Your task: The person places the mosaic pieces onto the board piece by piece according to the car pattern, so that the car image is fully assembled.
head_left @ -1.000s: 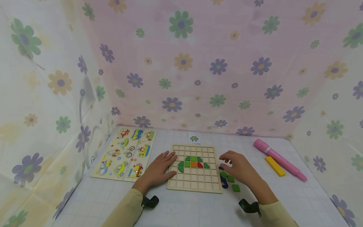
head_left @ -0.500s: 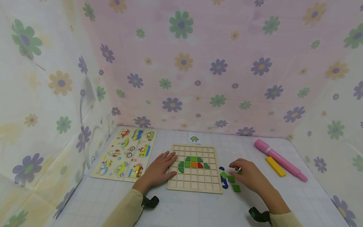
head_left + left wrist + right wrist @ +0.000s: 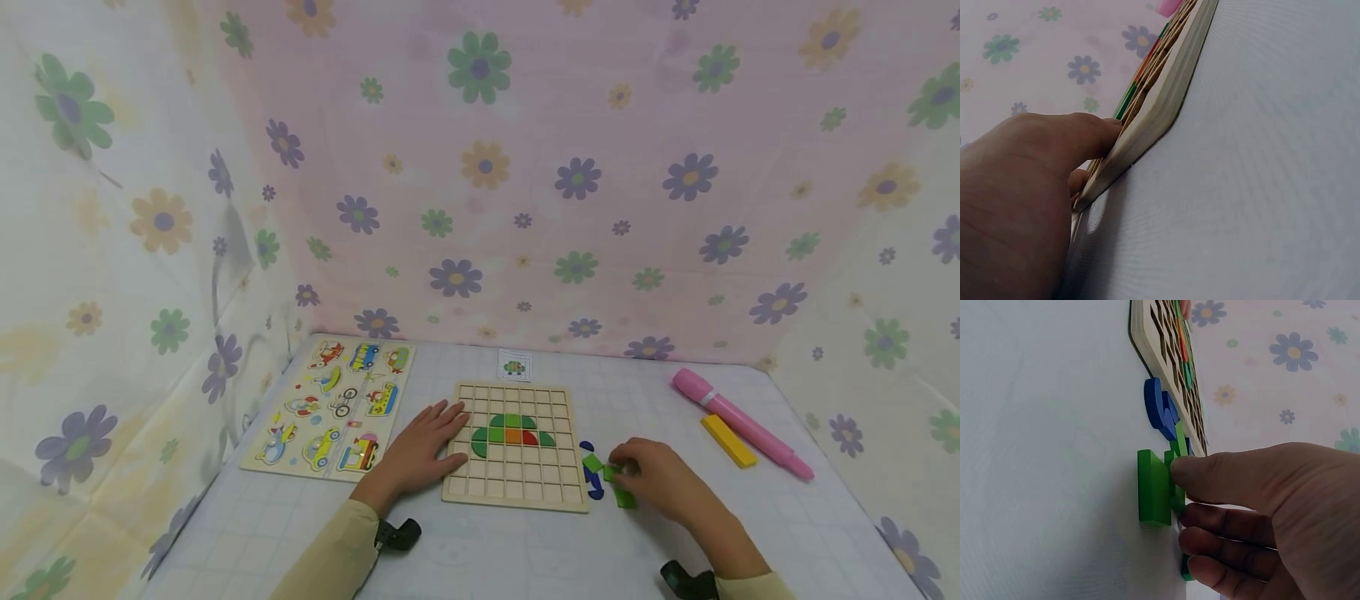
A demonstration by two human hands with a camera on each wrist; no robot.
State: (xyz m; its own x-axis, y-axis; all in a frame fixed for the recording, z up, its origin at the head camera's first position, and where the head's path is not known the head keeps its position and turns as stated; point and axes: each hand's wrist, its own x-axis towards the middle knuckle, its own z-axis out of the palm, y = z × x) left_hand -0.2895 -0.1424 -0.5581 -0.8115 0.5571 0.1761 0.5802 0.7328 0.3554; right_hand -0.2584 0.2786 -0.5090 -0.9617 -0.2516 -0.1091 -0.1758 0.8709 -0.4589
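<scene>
Sitting in gridded board [image 3: 533, 470]: tiles [image 3: 513, 435]

Grid board [image 3: 517, 503]: pale wood, squared pattern; set in it, green tiles [image 3: 496, 434] (light, dark), orange tile [image 3: 513, 436], red tile [image 3: 529, 437]; right of it, bright green squares [image 3: 626, 499], dark blue pieces [image 3: 596, 493]; farther right, yellow block [image 3: 729, 441], pink marker-shaped object [image 3: 750, 428], white band [image 3: 707, 397]; left of it, cream picture board [image 3: 297, 450], multicoloured vehicle motifs [image 3: 363, 357]; behind it, white card [image 3: 504, 358], green figure [image 3: 514, 367]; pink curtain [image 3: 420, 100], purple, green, orange flowers [image 3: 480, 67]
</scene>
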